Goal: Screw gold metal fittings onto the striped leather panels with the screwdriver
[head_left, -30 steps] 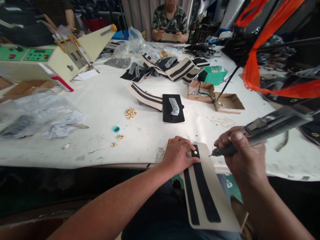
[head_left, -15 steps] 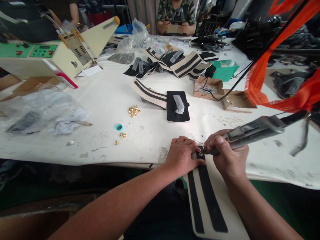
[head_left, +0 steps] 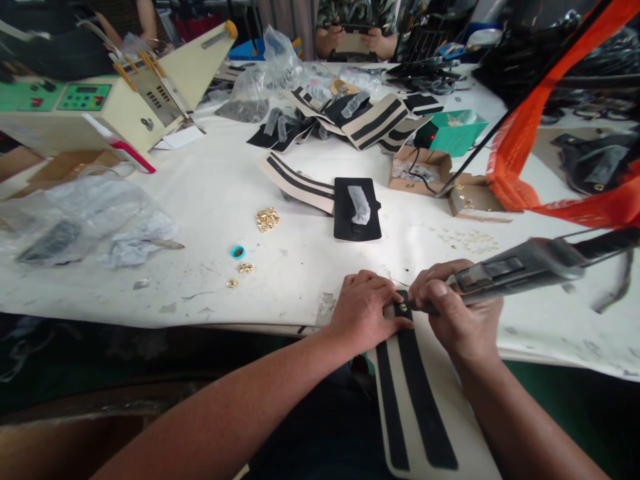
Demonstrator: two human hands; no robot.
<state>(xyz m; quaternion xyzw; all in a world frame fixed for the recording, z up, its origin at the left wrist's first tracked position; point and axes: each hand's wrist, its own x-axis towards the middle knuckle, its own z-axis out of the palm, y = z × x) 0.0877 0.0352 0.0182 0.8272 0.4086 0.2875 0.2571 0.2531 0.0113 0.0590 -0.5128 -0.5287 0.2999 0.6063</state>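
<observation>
At the table's near edge lies a beige panel with black stripes [head_left: 413, 393], its lower end hanging toward me. My left hand [head_left: 364, 308] holds its upper end, thumb and fingers either side of a small gold metal fitting [head_left: 403, 307] on the black strip. My right hand [head_left: 463, 317] is closed around a grey electric screwdriver [head_left: 515, 270], tilted with its tip low beside the fitting. Whether the tip touches the fitting I cannot tell. Beyond my hands, a black flap with a plastic-wrapped part [head_left: 340, 217] joins another striped beige piece [head_left: 297, 180].
Gold fittings [head_left: 267, 219] lie in a pile, near a small blue cap [head_left: 238, 252]. Cardboard boxes [head_left: 477, 197] and a green box [head_left: 457, 131] stand at the right. An orange strap [head_left: 515, 143] hangs there. A machine [head_left: 125, 117] stands left; a co-worker's hands [head_left: 371, 41] hold a piece opposite.
The rear end of the screwdriver has swung slightly right and down in my right hand. My left hand keeps its hold on the panel. The view has shifted a little.
</observation>
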